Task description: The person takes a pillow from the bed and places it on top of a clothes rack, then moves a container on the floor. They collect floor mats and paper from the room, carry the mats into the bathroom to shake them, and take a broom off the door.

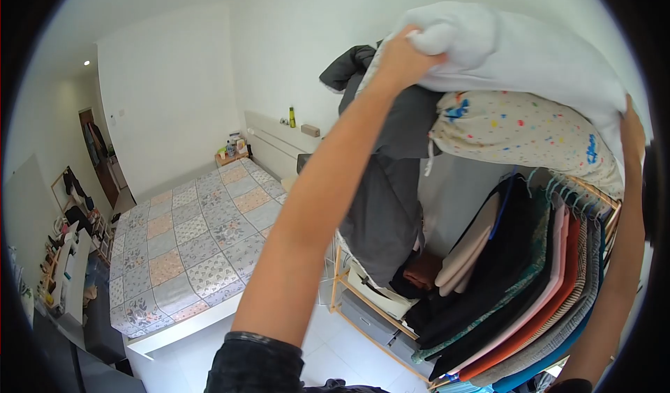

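Observation:
A long, soft white pillow point(530, 51) lies across the top of the clothes rack. My left hand point(408, 62) is closed on its left end, the fingers pressed into the cloth. At the far right my right hand point(633, 131) holds the pillow's other end, its fingers partly hidden by the angle. Directly under the pillow is a cream drawstring bag point(516, 124) with coloured specks. Dark grey bedding point(384, 215) hangs down the rack's left side, beside my left forearm.
Several garments on hangers point(551, 267) fill the wooden rack point(604, 196). Grey storage boxes point(370, 320) sit low in it. A bed with a patchwork cover point(199, 243) stands to the left, with a small bedside table point(230, 157) behind. A cluttered dresser point(70, 274) is far left.

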{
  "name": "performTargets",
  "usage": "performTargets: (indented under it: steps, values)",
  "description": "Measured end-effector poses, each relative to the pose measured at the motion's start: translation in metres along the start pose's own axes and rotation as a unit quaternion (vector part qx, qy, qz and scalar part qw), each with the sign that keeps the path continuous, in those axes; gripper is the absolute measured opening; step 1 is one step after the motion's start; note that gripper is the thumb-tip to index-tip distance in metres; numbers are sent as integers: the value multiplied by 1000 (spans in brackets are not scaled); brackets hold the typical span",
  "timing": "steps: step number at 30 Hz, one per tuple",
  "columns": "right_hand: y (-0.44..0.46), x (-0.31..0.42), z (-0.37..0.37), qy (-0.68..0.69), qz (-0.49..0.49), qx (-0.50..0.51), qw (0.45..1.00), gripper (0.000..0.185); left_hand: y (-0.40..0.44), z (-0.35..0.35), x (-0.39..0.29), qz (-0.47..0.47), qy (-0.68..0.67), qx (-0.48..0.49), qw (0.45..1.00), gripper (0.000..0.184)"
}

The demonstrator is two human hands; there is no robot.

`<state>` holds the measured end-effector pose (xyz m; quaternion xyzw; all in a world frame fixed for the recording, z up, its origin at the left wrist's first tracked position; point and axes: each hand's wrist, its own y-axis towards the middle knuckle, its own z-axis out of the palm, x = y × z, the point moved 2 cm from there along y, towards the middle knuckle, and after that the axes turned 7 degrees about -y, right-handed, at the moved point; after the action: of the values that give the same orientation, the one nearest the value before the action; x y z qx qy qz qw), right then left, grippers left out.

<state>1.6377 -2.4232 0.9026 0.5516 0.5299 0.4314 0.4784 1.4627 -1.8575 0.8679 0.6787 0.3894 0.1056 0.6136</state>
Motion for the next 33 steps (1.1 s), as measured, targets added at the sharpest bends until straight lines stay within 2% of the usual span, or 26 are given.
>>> performTargets:
  steps: [2,4,5,7,8,10,13,14,15,16,17,18,19,20,21,22,23,25,26,28,29,30,32,33]
  values:
    - [13,-30,58,-48,71,116,990,48,6,14,17,-25,-36,17,999,49]
    - [-1,-15,72,-72,30,149,986,48,4,19,15,-14,-78,100,992,58]
    - [-9,-12,75,-92,2,176,980,48,2,10,11,-15,-83,100,991,58]
    - [-13,-10,63,-55,19,181,982,53,-17,-34,-10,-100,-77,225,966,63]
    - [-13,-8,56,-14,38,183,982,59,-19,-56,-8,-97,-79,225,966,63]
    - [-19,-7,37,-2,25,153,988,59,-26,-94,-4,-153,-117,331,924,66]
    - [-30,-10,-7,37,-24,58,997,59,-36,-128,-9,-127,-117,354,919,66]
    - [-33,-13,-21,51,-41,23,998,59,-40,-134,-11,-121,-121,351,921,66]
    - [-25,-43,-2,46,-41,18,998,59,-45,-139,-13,-107,-86,333,933,69]
    - [-61,54,-109,42,-12,1,999,62,-48,-143,-13,-96,-52,314,943,71]
    - [-81,117,-177,39,17,-16,999,65,-51,-146,-9,-20,37,283,958,69]
    - [-79,93,-161,38,46,-34,998,68,-55,-150,-7,-17,34,280,959,69]
    - [-89,107,-176,42,30,-92,994,64,-60,-156,-7,10,60,255,965,65]
    - [-102,121,-197,41,30,-95,994,64,-68,-163,-10,37,86,230,969,61]
    - [-118,148,-225,85,39,-78,993,60,-79,-171,-12,38,87,189,977,47]
    - [-133,171,-247,129,49,-60,989,56,-92,-180,-17,41,87,188,978,47]
    - [-147,187,-261,128,47,-60,989,56,-106,-191,-20,-12,65,145,987,40]
    - [-174,211,-277,321,65,-43,944,43,-142,-208,-17,-102,-20,55,993,28]
    - [-185,219,-284,321,64,-42,944,43,-164,-212,-7,-136,-83,9,987,24]
    - [-207,241,-298,311,-77,-63,945,31,-204,-217,10,-203,-118,-25,972,21]
    - [-217,255,-296,351,-78,-43,932,28,-213,-213,21,-203,-119,-18,972,21]
    - [-227,269,-299,388,-79,-22,918,25,-221,-207,32,-187,-114,-17,975,20]
    - [-228,310,-315,364,-151,3,919,27,-223,-198,44,-174,-124,-14,977,20]
    - [-228,331,-318,357,-186,6,915,28,-215,-193,44,-70,-24,-5,997,22]
